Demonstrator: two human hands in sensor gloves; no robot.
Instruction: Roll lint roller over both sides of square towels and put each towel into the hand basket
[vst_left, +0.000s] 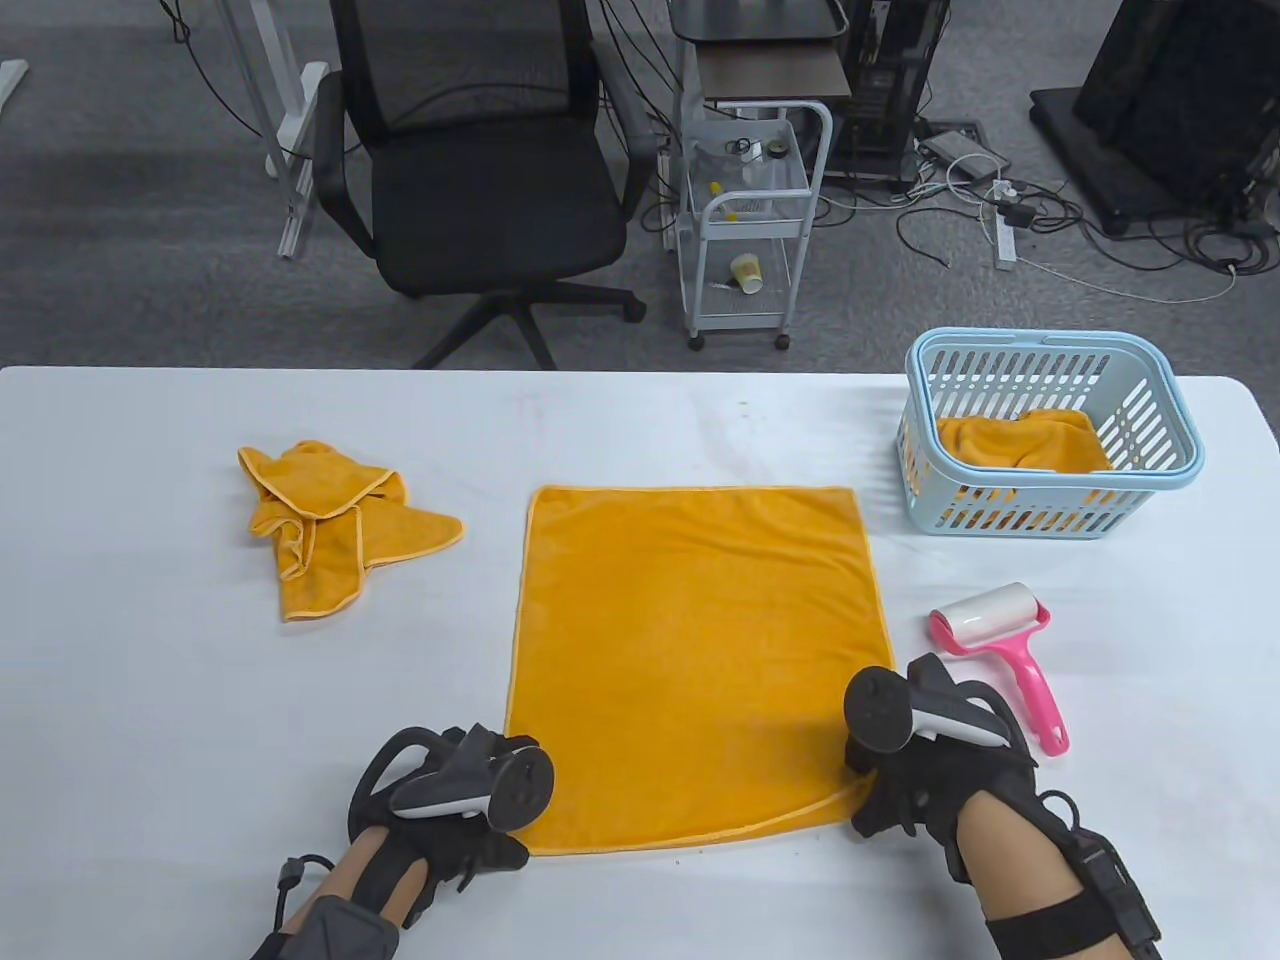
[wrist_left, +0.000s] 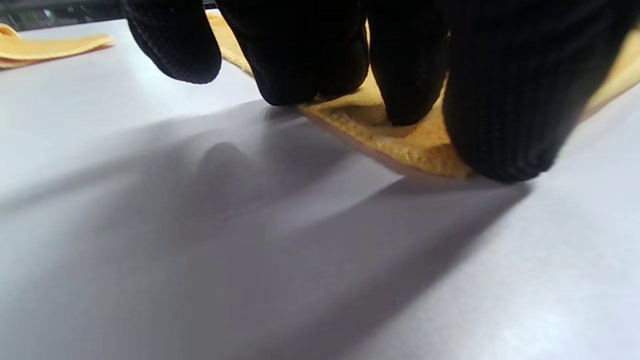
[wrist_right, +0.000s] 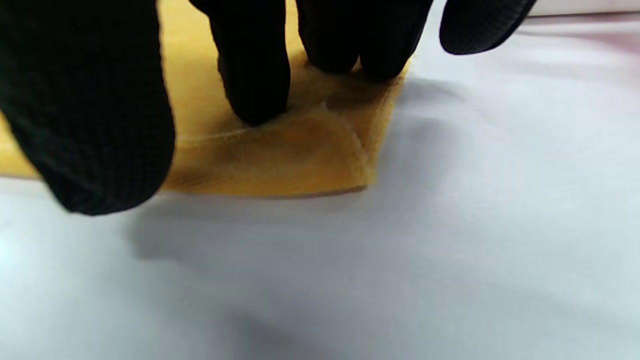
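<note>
An orange square towel (vst_left: 690, 650) lies spread flat in the middle of the white table (vst_left: 150, 700). My left hand (vst_left: 480, 810) is at its near left corner. In the left wrist view the towel's corner (wrist_left: 400, 142) is slightly raised, and the left hand (wrist_left: 430, 145) pinches it between fingertips and thumb. My right hand (vst_left: 885, 790) is at the near right corner. There its fingers (wrist_right: 255, 100) press down on the towel (wrist_right: 300, 160), with the thumb apart at the edge. The pink lint roller (vst_left: 1000, 640) lies free to the right.
A light blue hand basket (vst_left: 1180, 400) at the back right holds one orange towel (vst_left: 1020, 440). A crumpled orange towel (vst_left: 330, 520) lies at the left. Beyond the table stand an office chair (vst_left: 480, 180) and a small white cart (vst_left: 750, 220).
</note>
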